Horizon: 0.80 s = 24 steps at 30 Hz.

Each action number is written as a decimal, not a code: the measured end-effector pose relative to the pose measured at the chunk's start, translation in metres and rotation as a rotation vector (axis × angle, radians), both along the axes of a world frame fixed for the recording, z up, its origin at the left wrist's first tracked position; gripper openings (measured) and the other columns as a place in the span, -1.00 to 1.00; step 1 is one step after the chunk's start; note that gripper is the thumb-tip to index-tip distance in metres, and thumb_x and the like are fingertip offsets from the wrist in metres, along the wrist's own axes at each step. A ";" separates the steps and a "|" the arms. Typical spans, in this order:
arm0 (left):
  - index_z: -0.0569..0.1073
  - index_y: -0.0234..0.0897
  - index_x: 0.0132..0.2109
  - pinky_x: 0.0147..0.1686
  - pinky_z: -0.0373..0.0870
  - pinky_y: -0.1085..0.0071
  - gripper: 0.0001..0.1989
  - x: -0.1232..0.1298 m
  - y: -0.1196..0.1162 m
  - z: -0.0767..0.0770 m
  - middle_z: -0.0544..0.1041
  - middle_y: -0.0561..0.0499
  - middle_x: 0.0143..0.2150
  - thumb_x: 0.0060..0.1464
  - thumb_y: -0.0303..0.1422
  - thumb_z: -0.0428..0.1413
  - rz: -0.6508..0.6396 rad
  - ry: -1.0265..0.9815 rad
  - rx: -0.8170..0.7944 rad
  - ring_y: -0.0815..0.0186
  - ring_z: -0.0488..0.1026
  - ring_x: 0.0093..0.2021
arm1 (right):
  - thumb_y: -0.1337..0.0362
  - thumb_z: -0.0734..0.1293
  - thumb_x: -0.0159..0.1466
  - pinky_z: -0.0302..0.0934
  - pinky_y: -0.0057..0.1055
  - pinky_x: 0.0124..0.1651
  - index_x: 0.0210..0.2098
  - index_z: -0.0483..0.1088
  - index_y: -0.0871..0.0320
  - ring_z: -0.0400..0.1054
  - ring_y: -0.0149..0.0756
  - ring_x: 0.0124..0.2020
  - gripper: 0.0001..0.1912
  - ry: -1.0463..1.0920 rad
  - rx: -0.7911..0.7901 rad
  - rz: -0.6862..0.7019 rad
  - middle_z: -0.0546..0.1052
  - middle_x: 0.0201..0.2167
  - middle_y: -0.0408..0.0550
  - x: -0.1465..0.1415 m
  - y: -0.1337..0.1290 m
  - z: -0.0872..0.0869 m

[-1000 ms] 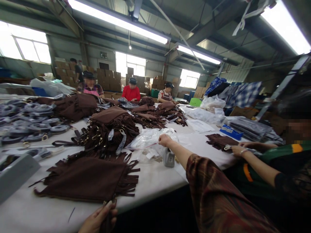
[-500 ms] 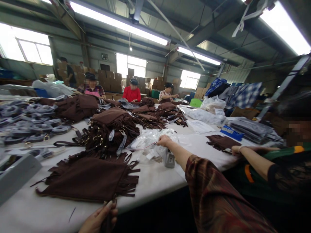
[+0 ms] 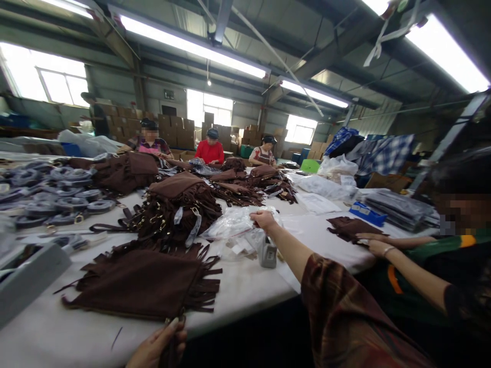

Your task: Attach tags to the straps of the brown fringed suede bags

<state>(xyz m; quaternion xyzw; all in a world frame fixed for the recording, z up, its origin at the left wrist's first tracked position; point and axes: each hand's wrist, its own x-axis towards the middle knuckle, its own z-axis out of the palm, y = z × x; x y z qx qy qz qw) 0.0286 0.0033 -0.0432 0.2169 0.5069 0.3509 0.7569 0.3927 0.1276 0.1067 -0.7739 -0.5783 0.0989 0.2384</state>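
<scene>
A dark brown fringed bag (image 3: 138, 281) lies flat on the white table. My left hand (image 3: 164, 340) is closed on its front right corner, by the zip end, with a brown strap hanging below the fingers. My right hand (image 3: 264, 220) reaches forward over a heap of clear plastic bags (image 3: 233, 222), its fingers pinched together. Whether a plastic edge is between those fingertips cannot be made out. Just below that wrist stands a small grey tape dispenser-like block (image 3: 267, 253), with white paper tags (image 3: 241, 249) beside it.
Brown fringed bags (image 3: 180, 199) are piled behind. Coiled grey straps (image 3: 71, 204) and a grey box (image 3: 34, 281) lie left. At right, a co-worker's hands (image 3: 374, 243) rest on another brown bag (image 3: 347, 226), near a blue box (image 3: 367, 213). Several people work across the table.
My right hand has shifted slightly right and up over the plastic. My left hand keeps its hold on the bag. The co-worker's hands at right have moved onto their brown bag.
</scene>
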 end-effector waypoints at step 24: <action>0.28 -0.27 -0.30 -0.70 -0.22 0.62 -0.62 0.005 -0.028 0.011 0.09 0.29 -0.64 -0.14 -0.24 0.31 -0.128 0.016 0.029 0.61 -0.02 -0.70 | 0.17 0.35 0.13 0.05 -0.53 -0.48 -0.53 0.45 0.21 0.20 -0.46 -0.55 -0.77 0.816 -0.181 0.540 0.40 -0.62 -0.21 -0.189 -0.159 -0.139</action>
